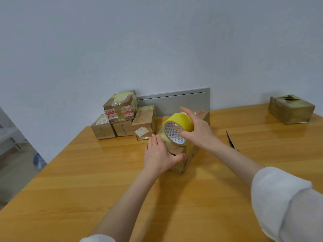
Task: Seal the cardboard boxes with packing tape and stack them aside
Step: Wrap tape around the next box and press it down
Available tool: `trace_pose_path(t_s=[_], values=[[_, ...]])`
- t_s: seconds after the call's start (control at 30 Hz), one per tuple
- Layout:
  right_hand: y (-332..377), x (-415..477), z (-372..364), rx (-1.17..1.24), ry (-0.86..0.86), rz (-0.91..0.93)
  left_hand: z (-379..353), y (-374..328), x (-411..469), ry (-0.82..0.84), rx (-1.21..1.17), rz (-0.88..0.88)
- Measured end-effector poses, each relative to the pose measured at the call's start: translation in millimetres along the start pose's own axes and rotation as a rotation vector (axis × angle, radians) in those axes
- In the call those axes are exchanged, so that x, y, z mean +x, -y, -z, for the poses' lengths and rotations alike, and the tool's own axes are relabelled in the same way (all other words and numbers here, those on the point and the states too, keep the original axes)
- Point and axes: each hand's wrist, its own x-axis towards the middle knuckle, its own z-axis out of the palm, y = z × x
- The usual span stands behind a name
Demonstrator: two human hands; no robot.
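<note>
One roll of yellow packing tape [180,119], white-cored, stands on edge atop a brown cardboard box [189,154] at the middle of an orange-brown wooden table [104,172]. Four taped cardboard boxes [122,116] sit clustered at the table's back edge by the wall, three on the table and one on top. A fifth taped box [291,109] sits alone, well apart at far right. Whether the red-printed cardboard behind the roll is a separate box cannot be told. The left hand [160,154] lies flat on the central box's near left corner, fingers straight, thumb spread along the near edge, holding nothing. The right hand [199,130], its arm in a rolled white sleeve [283,198], grips the roll, thumb across the core's face and fingers over the rim. One slim dark tool [231,140] lies just right of that forearm.
</note>
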Motion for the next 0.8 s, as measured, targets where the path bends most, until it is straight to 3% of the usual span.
trace_pose_path(t_s=[0.13,0.47,0.8], values=[[15,-3,12,-0.109,0.066,0.044,-1,4,-3,0.024,-0.007,-0.014],[16,-20,33,-0.098,0.108,-0.033,2,0,4,0.058,-0.012,-0.003],[-25,-42,34,-0.143,0.204,-0.180,4,1,10,0.098,-0.001,-0.007]])
